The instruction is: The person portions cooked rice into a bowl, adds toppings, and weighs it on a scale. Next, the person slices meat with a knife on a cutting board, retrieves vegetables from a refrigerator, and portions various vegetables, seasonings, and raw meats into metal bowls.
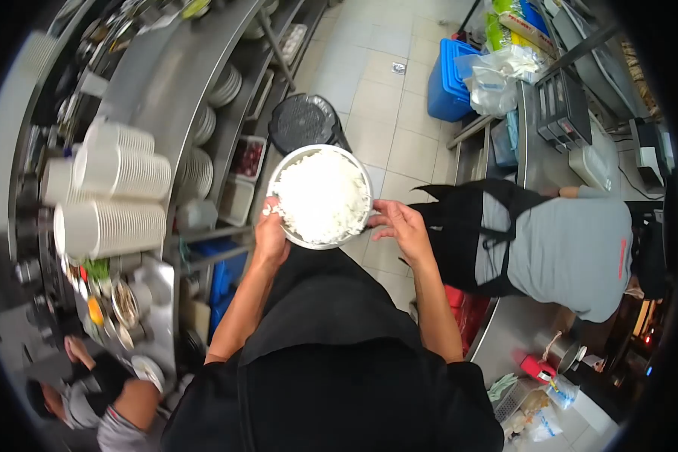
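Observation:
A round metal bowl (366,188) heaped with white rice (322,197) is held in front of my body, above the floor. On its left side my left hand (271,232) grips the rim, thumb on top near the rice. My right hand (401,228) is at the bowl's right edge, its fingers apart and the fingertips at or close to the rim; whether they touch it is hard to tell.
A black lidded bin (303,123) stands just beyond the bowl. Left is a steel counter (154,75) with stacked white containers (117,169) and plates below. A co-worker (557,248) stands close on the right, another person (102,395) lower left. A blue cooler (450,81) sits ahead.

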### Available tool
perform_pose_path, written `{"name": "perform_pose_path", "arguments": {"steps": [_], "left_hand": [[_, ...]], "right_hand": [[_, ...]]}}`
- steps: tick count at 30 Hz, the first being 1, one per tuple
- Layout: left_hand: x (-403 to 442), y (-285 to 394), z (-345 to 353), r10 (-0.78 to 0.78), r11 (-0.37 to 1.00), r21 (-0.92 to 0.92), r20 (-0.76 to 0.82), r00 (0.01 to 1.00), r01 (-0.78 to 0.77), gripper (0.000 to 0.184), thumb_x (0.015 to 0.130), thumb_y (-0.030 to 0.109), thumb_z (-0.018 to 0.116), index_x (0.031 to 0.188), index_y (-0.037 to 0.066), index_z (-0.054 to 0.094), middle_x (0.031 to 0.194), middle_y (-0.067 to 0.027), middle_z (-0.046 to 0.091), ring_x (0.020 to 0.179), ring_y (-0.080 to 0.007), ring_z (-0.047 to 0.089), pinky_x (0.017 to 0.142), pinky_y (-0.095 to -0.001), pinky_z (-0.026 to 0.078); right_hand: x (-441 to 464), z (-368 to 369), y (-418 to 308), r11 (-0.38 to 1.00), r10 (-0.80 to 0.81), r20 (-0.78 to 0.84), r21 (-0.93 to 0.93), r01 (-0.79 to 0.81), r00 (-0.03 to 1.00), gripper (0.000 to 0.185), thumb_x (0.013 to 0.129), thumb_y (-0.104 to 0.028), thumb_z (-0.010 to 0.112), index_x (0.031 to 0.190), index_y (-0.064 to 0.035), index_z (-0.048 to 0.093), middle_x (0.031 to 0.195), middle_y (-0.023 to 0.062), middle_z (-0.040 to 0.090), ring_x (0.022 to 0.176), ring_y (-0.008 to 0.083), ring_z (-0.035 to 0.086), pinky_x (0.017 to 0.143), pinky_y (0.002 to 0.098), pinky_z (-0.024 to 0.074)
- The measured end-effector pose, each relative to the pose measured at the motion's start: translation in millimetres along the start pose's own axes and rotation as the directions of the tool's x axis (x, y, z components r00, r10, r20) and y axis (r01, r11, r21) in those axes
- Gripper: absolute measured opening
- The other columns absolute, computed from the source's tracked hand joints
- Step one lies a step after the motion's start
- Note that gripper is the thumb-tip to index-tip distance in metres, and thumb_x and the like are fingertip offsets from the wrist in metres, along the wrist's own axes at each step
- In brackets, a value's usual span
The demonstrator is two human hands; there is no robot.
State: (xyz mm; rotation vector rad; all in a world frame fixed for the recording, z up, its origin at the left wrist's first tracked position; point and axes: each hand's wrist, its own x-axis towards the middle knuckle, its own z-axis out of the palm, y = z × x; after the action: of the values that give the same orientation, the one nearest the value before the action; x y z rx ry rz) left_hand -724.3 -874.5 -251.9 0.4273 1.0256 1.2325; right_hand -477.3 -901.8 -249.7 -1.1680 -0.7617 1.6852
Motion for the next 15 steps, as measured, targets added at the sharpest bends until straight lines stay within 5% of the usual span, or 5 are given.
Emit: {"name": "perform_pose_path", "arguments": {"steps": [2, 7, 10, 13, 15], "left_hand": [[53, 23, 17, -0.047, 0.997, 0.072, 0.15, 0.988, 0.036, 0.037, 0.097, 0.028, 0.037, 0.12, 0.0, 0.044, 0.119, -0.0102, 0.053, 0.109, -0.0175, 0.05, 0.095, -0.0312, 0.038], [175, 79, 76, -0.177, 0.953, 0.301, 0.471, 0.864, 0.031, 0.047, 0.097, 0.04, 0.036, 0.121, 0.001, 0.044, 0.118, -0.0076, 0.052, 0.108, -0.0147, 0.047, 0.097, -0.0285, 0.034], [223, 105, 143, -0.314, 0.902, 0.421, 0.487, 0.815, 0.096, 0.06, 0.094, 0.049, 0.033, 0.132, 0.002, 0.036, 0.126, -0.0109, 0.048, 0.116, -0.018, 0.043, 0.1, -0.03, 0.031], [279, 120, 202, -0.26, 0.879, 0.476, 0.541, 0.8, -0.037, 0.075, 0.092, 0.055, 0.032, 0.144, 0.005, 0.01, 0.14, -0.0184, 0.032, 0.125, -0.0268, 0.035, 0.104, -0.0326, 0.025], [306, 130, 250, -0.01, 0.745, 0.567, 0.536, 0.844, -0.351, 0.059, 0.092, 0.039, 0.04, 0.139, 0.006, 0.023, 0.13, -0.0178, 0.041, 0.114, -0.0256, 0.044, 0.096, -0.0334, 0.034]], "right_hand": [[48, 14, -35, 0.987, -0.05, 0.019, 0.157, 0.046, 0.999, 0.034, 0.094, -0.028, 0.046, 0.1, 0.0042, 0.055, 0.096, 0.0112, 0.059, 0.083, 0.017, 0.06, 0.063, 0.0292, 0.0545], [121, 6, -113, 0.997, -0.082, -0.065, 0.005, 0.082, 0.995, 0.013, 0.087, -0.011, 0.054, 0.085, 0.0011, 0.057, 0.079, 0.0074, 0.062, 0.068, 0.0127, 0.061, 0.059, 0.0272, 0.0539], [157, -13, -145, 0.99, -0.144, -0.187, -0.024, 0.142, 0.972, 0.01, 0.084, -0.006, 0.052, 0.081, 0.0007, 0.06, 0.076, 0.0075, 0.063, 0.066, 0.0109, 0.061, 0.057, 0.0247, 0.0524], [196, -37, -160, 0.984, -0.167, -0.297, 0.017, 0.18, 0.94, 0.01, 0.081, -0.004, 0.052, 0.078, -0.0006, 0.06, 0.074, 0.0061, 0.063, 0.063, 0.0096, 0.06, 0.055, 0.023, 0.0509], [224, -62, -163, 0.975, -0.189, -0.35, 0.045, 0.217, 0.918, 0.009, 0.081, -0.004, 0.052, 0.076, -0.002, 0.059, 0.071, 0.0046, 0.062, 0.062, 0.009, 0.059, 0.054, 0.0226, 0.0501]]}}
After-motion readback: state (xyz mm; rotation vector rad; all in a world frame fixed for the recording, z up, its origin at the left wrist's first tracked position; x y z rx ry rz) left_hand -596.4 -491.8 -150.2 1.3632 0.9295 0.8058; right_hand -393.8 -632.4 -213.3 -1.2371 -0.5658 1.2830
